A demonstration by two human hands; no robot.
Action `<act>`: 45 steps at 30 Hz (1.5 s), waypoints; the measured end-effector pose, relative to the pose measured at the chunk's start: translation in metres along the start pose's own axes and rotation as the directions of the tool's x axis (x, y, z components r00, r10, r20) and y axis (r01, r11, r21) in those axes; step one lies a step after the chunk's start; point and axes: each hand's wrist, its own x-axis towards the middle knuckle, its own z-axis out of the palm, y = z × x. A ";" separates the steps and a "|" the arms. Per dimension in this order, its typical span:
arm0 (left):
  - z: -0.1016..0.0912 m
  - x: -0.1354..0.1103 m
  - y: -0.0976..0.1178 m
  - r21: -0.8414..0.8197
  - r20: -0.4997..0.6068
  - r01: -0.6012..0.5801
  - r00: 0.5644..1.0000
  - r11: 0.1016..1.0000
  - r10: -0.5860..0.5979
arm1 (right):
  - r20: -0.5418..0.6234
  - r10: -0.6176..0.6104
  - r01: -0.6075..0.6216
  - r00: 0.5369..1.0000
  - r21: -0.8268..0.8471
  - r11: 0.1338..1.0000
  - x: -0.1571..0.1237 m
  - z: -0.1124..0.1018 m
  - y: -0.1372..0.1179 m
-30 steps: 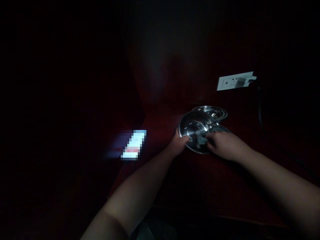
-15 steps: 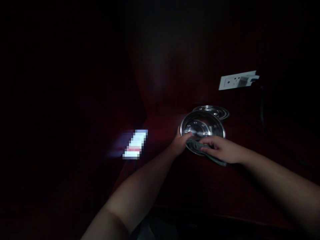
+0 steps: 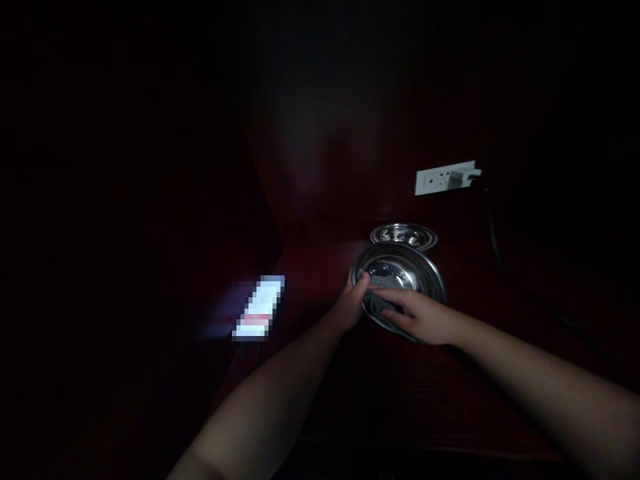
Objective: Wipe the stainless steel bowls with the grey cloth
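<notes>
A shiny steel bowl (image 3: pixel 425 277) is tilted toward me above the dark red surface. My left hand (image 3: pixel 353 303) grips its left rim, thumb over the edge and the other fingers hidden behind. Inside the near wall, my right hand (image 3: pixel 420 317) presses a dark grey-green cloth (image 3: pixel 375 305) against the metal, its fingers stretched over the cloth. Just behind the bowl lies a round steel plate or lid (image 3: pixel 403 235), partly covered by the bowl.
A white socket panel (image 3: pixel 435 180) with a plug (image 3: pixel 456 178) in it is on the red wall; a dark cable (image 3: pixel 493 230) runs down from there. To the left lies a bright pixelated screen (image 3: pixel 260 308) with thin wires below. The surroundings are very dark.
My right hand and the cloth have moved left and deeper into the bowl, closer to my left thumb. The cloth's loose end no longer shows. The whole view has shifted slightly.
</notes>
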 end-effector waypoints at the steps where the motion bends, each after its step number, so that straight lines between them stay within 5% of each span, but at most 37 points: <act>1: 0.000 0.000 -0.001 -0.017 0.026 0.001 1.000 1.000 0.000 | -0.002 0.003 -0.003 1.000 -0.044 0.999 0.000 0.000 0.000; 6: 0.004 -0.001 -0.002 -0.133 0.120 0.042 0.992 0.990 -0.026 | -0.030 -0.001 -0.007 1.000 -0.287 0.958 -0.003 0.002 0.006; 14: 0.009 -0.004 0.001 -0.102 0.037 0.059 0.998 0.993 -0.056 | -0.118 0.203 -0.234 0.972 -0.568 0.789 0.000 -0.004 0.020; 23: 0.009 -0.005 0.007 0.009 -0.020 -0.029 0.999 1.000 0.029 | -0.250 0.245 -0.350 0.937 -0.650 0.674 0.006 -0.019 0.014; 31: 0.002 -0.001 0.000 0.103 -0.038 -0.114 0.992 0.988 0.119 | -0.234 0.362 -0.411 0.902 -0.723 0.556 0.005 -0.022 0.007; 38: 0.005 -0.003 0.004 0.123 -0.050 -0.184 0.980 0.975 0.191 | -0.095 0.290 -0.274 0.952 -0.683 0.677 0.001 -0.021 0.005; 45: 0.001 -0.002 -0.002 0.133 -0.079 -0.158 0.982 0.978 0.170 | 0.132 0.253 -0.208 0.958 -0.284 0.936 -0.002 -0.013 0.007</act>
